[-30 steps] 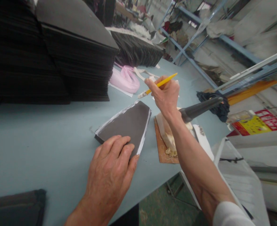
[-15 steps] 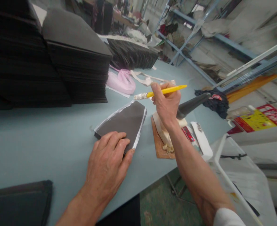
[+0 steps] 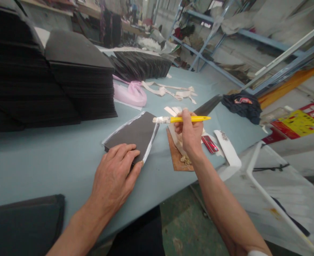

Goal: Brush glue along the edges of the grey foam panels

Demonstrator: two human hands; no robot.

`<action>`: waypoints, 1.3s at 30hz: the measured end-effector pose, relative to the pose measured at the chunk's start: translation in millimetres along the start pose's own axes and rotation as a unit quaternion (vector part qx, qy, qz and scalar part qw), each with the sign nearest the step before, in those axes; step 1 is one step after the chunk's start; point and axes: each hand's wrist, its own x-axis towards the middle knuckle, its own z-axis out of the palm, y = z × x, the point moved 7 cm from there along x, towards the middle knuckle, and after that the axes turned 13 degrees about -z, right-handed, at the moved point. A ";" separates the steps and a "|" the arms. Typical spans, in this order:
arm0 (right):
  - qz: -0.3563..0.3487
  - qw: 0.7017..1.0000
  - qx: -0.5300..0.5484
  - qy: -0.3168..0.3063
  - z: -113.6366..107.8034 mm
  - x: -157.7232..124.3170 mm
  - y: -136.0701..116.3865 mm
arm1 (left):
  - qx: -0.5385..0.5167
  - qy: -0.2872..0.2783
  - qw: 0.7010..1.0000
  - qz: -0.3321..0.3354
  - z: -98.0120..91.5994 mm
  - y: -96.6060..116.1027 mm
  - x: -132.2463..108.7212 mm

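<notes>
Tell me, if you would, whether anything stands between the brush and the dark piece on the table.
Nothing visible stands between the brush in the right hand and the dark piece: the bristles overlap the piece's far right corner in view, though contact is unclear. The left hand covers the piece's near part.

My head-worn camera looks forward and down from close above a flat, pale blue-green tabletop (image 3: 74, 156), toward blue metal shelving (image 3: 269, 41).
</notes>
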 end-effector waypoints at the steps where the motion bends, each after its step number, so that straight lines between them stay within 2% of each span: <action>1: 0.010 1.000 0.012 0.004 -1.9 -2.0 1.6 | 0.001 -0.001 1.000 0.000 0.0 -0.4 0.1; 10: 0.020 0.996 0.090 0.005 -16.3 -35.1 -4.6 | 0.000 -0.045 0.999 0.028 -3.5 -8.7 4.5; 13: 0.021 0.996 0.082 0.004 -24.4 -51.9 -9.4 | 0.006 -0.058 0.997 0.054 -7.2 -11.8 8.8; 17: 0.034 0.997 0.066 0.012 -34.7 -74.0 -12.8 | 0.018 -0.113 0.988 0.106 -9.4 -13.8 17.6; 22: 0.040 0.997 0.061 0.014 -42.4 -94.0 -13.5 | 0.012 -0.150 0.983 0.103 -13.0 -17.4 27.8; 28: 0.064 0.994 0.084 0.029 -45.7 -106.9 -8.7 | 0.052 -0.127 0.990 0.045 -6.8 -7.9 22.7; 33: 0.067 0.992 0.102 0.037 -45.3 -114.6 -7.5 | 0.136 -0.065 0.987 -0.045 -0.7 10.5 16.0; 39: 0.090 0.985 0.141 0.051 -48.8 -119.4 -2.5 | 0.173 -0.017 0.981 -0.082 1.2 21.9 14.9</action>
